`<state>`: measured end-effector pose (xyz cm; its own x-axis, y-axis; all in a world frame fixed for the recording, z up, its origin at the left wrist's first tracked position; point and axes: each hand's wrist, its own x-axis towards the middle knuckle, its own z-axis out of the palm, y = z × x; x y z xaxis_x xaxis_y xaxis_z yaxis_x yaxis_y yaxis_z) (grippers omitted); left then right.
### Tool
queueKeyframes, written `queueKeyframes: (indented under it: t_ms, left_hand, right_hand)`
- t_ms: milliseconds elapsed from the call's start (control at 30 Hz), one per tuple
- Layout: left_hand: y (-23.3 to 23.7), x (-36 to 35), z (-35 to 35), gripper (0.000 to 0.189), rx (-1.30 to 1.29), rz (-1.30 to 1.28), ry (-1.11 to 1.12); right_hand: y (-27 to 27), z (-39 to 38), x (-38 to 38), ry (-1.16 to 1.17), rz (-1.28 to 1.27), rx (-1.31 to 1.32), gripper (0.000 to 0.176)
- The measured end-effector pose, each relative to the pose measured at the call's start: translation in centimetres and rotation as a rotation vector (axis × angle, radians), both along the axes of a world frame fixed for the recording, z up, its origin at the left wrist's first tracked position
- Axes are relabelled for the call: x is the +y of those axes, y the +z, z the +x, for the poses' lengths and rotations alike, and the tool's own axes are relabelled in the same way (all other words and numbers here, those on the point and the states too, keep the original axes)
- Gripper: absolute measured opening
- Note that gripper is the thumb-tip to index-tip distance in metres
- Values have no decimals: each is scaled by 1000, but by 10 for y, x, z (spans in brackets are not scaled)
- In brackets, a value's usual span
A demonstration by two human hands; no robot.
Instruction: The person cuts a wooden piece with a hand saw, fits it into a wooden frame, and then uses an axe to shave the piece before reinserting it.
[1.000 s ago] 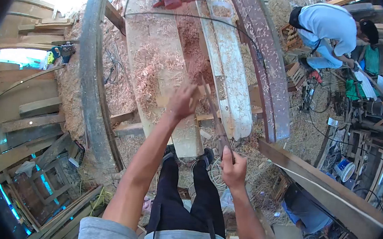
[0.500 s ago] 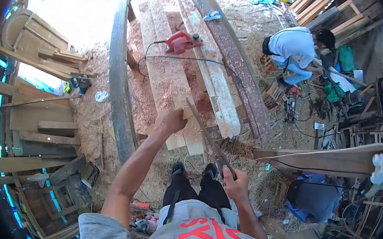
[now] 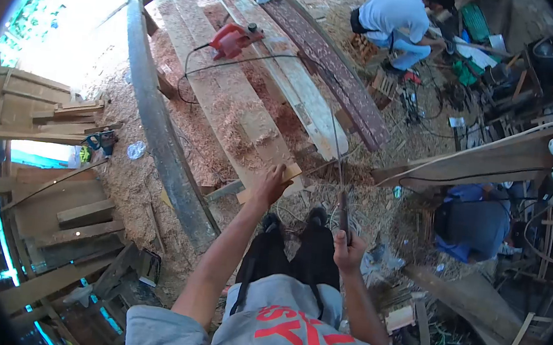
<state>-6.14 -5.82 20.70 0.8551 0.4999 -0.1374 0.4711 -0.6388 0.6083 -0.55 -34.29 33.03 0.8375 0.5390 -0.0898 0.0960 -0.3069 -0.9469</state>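
Near the end of a plank strewn with shavings point(image 3: 260, 130), my left hand point(image 3: 271, 184) grips a small light wood strip point(image 3: 292, 172), its fingers curled over it. My right hand point(image 3: 349, 251) is closed around the dark handle of a long-bladed tool point(image 3: 343, 209). The thin blade points away from me, to the right of the strip and apart from it. Seen nearly edge-on, it does not show whether it is a saw or a machete. A red power planer point(image 3: 232, 40) with a black cord rests farther up the planks.
A curved grey beam point(image 3: 156, 108) lies left of the planks, a reddish-brown one point(image 3: 338, 88) right. A co-worker point(image 3: 394, 17) crouches at upper right; another person point(image 3: 471, 221) is bent down at right. A long board point(image 3: 477, 162) juts in. Shavings cover the ground.
My left hand has shifted toward me and right with the strip. The blade has swung from beside the strip to its right, pointing more straight ahead. The whole view has turned.
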Motion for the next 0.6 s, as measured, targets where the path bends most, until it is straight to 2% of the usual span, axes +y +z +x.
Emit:
queueKeyframes:
  t_ms: [33, 67, 167, 267, 400, 467, 500, 600]
  left_hand:
    - [-15, -9, -1, 53, 19, -28, -8]
    - [-29, -17, -5, 53, 40, -56, -14]
    - [-58, -29, -5, 53, 113, -85, -155]
    - [-118, -28, 4, 52, 83, 113, -311]
    - [-184, -17, 23, 55, 53, 238, -359]
    - [-189, -9, 35, 56, -19, 359, -371]
    - [-184, -9, 44, 60, 130, 330, -400]
    - [-180, -18, 50, 66, 94, 376, -401]
  right_hand:
    - [-26, -9, -4, -53, -42, -51, 47]
    - [-44, -19, -16, -95, -63, 16, 47]
    - [-52, -46, -17, -194, -84, 164, 47]
    - [-106, -65, -35, -214, -109, 104, 46]
    - [-160, -68, -32, -184, -139, 165, 44]
    - [-193, -76, -25, -236, -86, 162, 44]
    - [-196, -79, -17, -270, -67, 213, 44]
    - [-220, -93, -11, -305, -46, 298, 44]
